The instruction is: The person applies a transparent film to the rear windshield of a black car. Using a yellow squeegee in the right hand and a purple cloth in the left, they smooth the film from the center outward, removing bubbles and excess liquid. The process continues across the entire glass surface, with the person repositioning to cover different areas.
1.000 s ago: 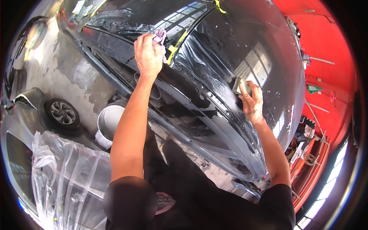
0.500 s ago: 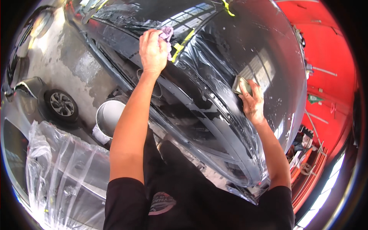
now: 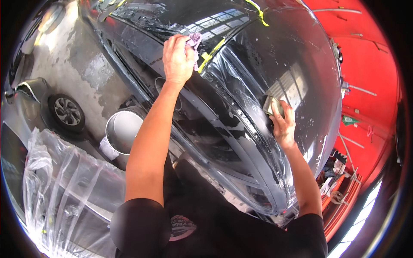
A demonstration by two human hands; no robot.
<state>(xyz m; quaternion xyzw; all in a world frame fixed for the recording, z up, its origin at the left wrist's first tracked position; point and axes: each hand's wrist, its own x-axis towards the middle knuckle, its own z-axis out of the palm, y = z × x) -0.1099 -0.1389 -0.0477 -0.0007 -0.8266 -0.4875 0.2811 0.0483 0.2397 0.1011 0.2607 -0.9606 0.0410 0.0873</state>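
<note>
My left hand (image 3: pixel 177 60) is closed around a crumpled purple cloth (image 3: pixel 195 41), at the edge of a dark car's glass beside a strip of yellow-green masking tape (image 3: pixel 206 56). On the wet, dark roof panel (image 3: pixel 309 47), my right hand (image 3: pixel 284 127) grips a small greenish-grey sanding pad (image 3: pixel 272 106), fingers pressing it to the surface. The pad's underside is hidden. Between the hands, clear plastic film (image 3: pixel 234 71) covers part of the car along the roof edge.
A white bucket (image 3: pixel 124 131) stands at my left, by the car's side. Farther left is another car with a wheel (image 3: pixel 66 112) and wrinkled plastic sheeting (image 3: pixel 64 185) over it. At the right is a red wall (image 3: pixel 370 64), with orange-red metal parts (image 3: pixel 344 206) below it.
The view has shifted slightly. My right hand and the sanding pad have slid a little toward me over the panel. My left hand keeps the cloth beside the tape.
</note>
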